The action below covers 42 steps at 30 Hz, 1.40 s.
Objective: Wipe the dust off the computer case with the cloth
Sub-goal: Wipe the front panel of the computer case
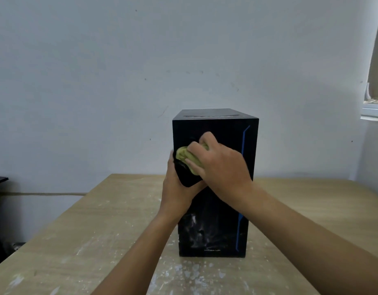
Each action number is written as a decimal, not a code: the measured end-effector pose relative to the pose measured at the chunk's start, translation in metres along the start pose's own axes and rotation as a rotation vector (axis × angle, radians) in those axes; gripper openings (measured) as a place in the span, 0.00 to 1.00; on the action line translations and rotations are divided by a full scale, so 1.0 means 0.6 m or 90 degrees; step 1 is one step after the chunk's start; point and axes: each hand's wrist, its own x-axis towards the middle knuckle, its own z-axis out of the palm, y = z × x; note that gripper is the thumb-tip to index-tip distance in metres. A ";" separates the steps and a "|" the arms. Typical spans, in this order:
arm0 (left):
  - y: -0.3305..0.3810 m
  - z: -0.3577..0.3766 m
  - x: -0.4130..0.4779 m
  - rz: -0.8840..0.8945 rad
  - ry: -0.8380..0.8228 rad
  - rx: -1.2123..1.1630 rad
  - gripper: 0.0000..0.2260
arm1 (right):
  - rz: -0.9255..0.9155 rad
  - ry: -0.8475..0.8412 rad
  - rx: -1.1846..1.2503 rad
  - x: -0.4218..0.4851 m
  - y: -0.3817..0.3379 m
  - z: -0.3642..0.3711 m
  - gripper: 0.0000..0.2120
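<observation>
Right hand (222, 165) curls its fingers round a bunched, soft yellow-green cloth (188, 156) and presses it to the glossy front of the black, boxy computer case (215, 231), which stands upright on the pale wooden desk (98, 220). Left hand (177, 192) grips a dark flat thing (187, 175) with a rounded corner at the case's left edge. I cannot tell what it is.

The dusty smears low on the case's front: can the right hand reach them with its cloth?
Probably yes. The right hand grips the cloth on the computer case higher up, and its front down to the smears lies bare; the left hand sits at its left.
</observation>
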 end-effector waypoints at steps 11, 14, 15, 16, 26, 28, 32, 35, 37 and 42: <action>0.003 0.010 -0.005 -0.009 -0.010 0.023 0.51 | 0.167 0.064 0.012 0.003 0.095 -0.073 0.11; 0.004 0.009 -0.004 -0.006 -0.006 0.025 0.51 | 0.157 0.097 0.033 0.025 0.080 -0.064 0.12; 0.004 0.010 -0.003 -0.004 -0.006 0.025 0.51 | 0.149 0.104 0.033 0.030 0.071 -0.058 0.12; 0.004 0.010 -0.003 -0.001 -0.006 0.023 0.50 | 0.141 0.107 0.029 0.034 0.061 -0.052 0.13; 0.005 0.009 -0.002 0.014 -0.004 0.018 0.44 | 0.073 0.006 0.037 -0.041 0.031 -0.014 0.13; 0.006 0.009 -0.005 0.009 -0.005 0.010 0.46 | 0.103 0.008 0.040 -0.062 0.057 -0.028 0.12; 0.009 0.011 -0.007 0.002 -0.007 0.024 0.49 | 0.163 0.031 0.055 -0.063 0.103 -0.061 0.12; 0.010 0.013 -0.007 -0.003 -0.008 0.034 0.50 | 0.212 0.072 0.052 -0.033 0.123 -0.080 0.11; 0.012 0.014 -0.007 -0.004 -0.009 0.038 0.50 | 0.230 0.097 0.053 -0.012 0.127 -0.084 0.12; 0.016 0.013 -0.006 -0.006 -0.008 0.039 0.50 | 0.222 0.111 0.065 0.000 0.106 -0.066 0.12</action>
